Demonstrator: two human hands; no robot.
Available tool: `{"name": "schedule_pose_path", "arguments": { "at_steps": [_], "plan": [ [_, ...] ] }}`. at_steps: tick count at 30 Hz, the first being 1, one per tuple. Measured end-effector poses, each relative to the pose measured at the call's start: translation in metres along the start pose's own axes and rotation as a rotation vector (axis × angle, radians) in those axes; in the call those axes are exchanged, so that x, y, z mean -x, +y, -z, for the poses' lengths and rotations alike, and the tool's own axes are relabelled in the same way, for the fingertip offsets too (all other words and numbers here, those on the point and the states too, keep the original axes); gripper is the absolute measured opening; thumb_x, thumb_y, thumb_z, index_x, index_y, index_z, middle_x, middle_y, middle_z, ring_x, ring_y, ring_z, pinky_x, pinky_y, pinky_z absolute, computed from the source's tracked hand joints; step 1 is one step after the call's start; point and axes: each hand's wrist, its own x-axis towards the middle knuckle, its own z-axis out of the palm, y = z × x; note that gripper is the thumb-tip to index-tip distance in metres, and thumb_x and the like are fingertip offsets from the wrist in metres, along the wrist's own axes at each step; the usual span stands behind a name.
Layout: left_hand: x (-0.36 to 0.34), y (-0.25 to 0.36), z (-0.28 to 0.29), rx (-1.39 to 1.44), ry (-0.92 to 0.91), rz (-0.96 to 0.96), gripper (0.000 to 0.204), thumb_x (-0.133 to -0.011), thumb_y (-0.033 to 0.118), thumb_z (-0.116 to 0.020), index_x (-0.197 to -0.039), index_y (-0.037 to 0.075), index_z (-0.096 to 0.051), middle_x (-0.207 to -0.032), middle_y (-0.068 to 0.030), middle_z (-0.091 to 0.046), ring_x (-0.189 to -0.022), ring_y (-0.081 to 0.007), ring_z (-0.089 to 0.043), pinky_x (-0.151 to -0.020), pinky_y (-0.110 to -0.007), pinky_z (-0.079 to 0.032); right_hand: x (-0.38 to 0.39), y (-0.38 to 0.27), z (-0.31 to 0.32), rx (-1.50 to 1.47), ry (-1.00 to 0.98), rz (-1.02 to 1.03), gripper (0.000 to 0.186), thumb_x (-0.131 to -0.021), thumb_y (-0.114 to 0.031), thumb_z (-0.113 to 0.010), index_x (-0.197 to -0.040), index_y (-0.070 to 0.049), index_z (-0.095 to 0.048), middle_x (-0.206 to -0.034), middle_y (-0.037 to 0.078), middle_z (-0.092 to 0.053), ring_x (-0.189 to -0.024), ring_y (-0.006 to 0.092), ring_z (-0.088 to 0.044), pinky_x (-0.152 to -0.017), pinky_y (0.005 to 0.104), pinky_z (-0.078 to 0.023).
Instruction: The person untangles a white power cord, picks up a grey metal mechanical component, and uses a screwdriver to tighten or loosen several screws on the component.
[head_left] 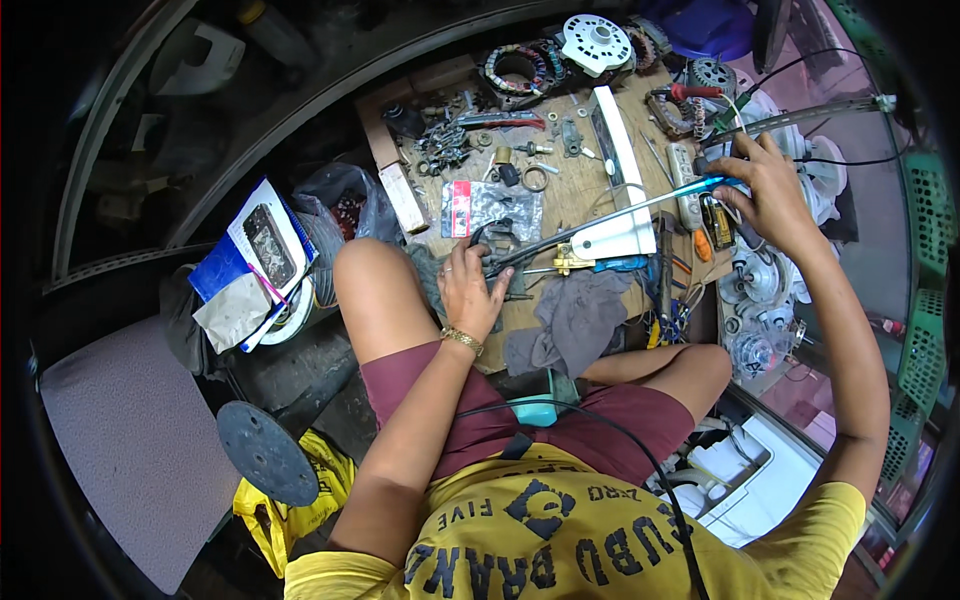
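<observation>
A long, thin metal rod (610, 215) with a blue, handle-like end slants across the wooden work board; it looks like a long screwdriver. High at the right, my right hand (768, 190) grips the blue end with bent fingers. My left hand (468, 292) is closed around the rod's lower, darker end, near the board's front edge. A dark part (495, 238) shows by its fingertips, its kind unclear. Under the rod lies a white casing (615, 235) with a long upright arm. A grey cloth (580, 320) is bunched to the right of my left hand.
Loose screws and metal parts (445, 148) cover the far left of the board, near a clear plastic bag (510, 210). Motor coils (515, 70) and a white round motor cover (597, 45) stand at the back. A power strip (684, 185) and pliers (665, 325) lie at the right.
</observation>
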Motion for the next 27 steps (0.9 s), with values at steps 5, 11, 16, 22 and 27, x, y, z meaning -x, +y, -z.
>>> {"name": "schedule_pose_path", "arguments": {
  "at_steps": [5,11,16,22,27],
  "plan": [
    [0.001,0.000,0.000,-0.002,0.003,-0.010,0.052,-0.084,0.032,-0.081,-0.121,0.009,-0.054,-0.138,-0.0205,-0.055,-0.126,-0.0416,-0.053,-0.106,-0.052,-0.040,-0.001,-0.001,0.001,0.017,-0.006,-0.002,0.030,-0.082,-0.025,-0.080,-0.111,-0.017,-0.078,-0.121,0.009,-0.062,-0.115,0.0324,-0.055,-0.087,0.0497,-0.046],
    [0.003,-0.004,-0.003,0.027,0.036,-0.032,0.051,-0.083,0.028,-0.083,-0.115,0.005,-0.051,-0.138,-0.0220,-0.054,-0.126,-0.0420,-0.053,-0.108,-0.052,-0.038,-0.015,-0.003,0.008,0.024,-0.008,0.046,0.033,-0.081,-0.025,-0.081,-0.112,-0.017,-0.078,-0.119,0.007,-0.062,-0.114,0.0317,-0.055,-0.087,0.0498,-0.047],
    [0.006,-0.008,-0.003,0.035,0.042,-0.077,0.044,-0.081,0.025,-0.084,-0.104,0.005,-0.052,-0.137,-0.0225,-0.054,-0.122,-0.0425,-0.054,-0.106,-0.052,-0.039,-0.026,-0.001,0.012,0.022,-0.059,0.079,0.034,-0.080,-0.025,-0.081,-0.113,-0.016,-0.078,-0.118,0.007,-0.063,-0.113,0.0315,-0.055,-0.090,0.0510,-0.047],
    [0.005,-0.011,-0.004,0.163,0.039,-0.013,0.038,-0.078,0.022,-0.085,-0.094,0.007,-0.054,-0.139,-0.0227,-0.051,-0.130,-0.0418,-0.050,-0.111,-0.059,-0.036,-0.037,0.000,0.012,0.032,-0.110,0.071,0.034,-0.081,-0.025,-0.081,-0.113,-0.016,-0.078,-0.118,0.007,-0.064,-0.116,0.0321,-0.055,-0.092,0.0497,-0.048],
    [0.005,-0.009,-0.005,0.187,0.047,0.008,0.036,-0.076,0.020,-0.084,-0.092,0.007,-0.054,-0.135,-0.0228,-0.052,-0.126,-0.0431,-0.051,-0.109,-0.055,-0.038,-0.048,0.007,0.009,0.033,-0.089,0.139,0.034,-0.081,-0.026,-0.081,-0.113,-0.016,-0.078,-0.123,0.009,-0.065,-0.116,0.0327,-0.056,-0.092,0.0488,-0.050]
  ]
}}
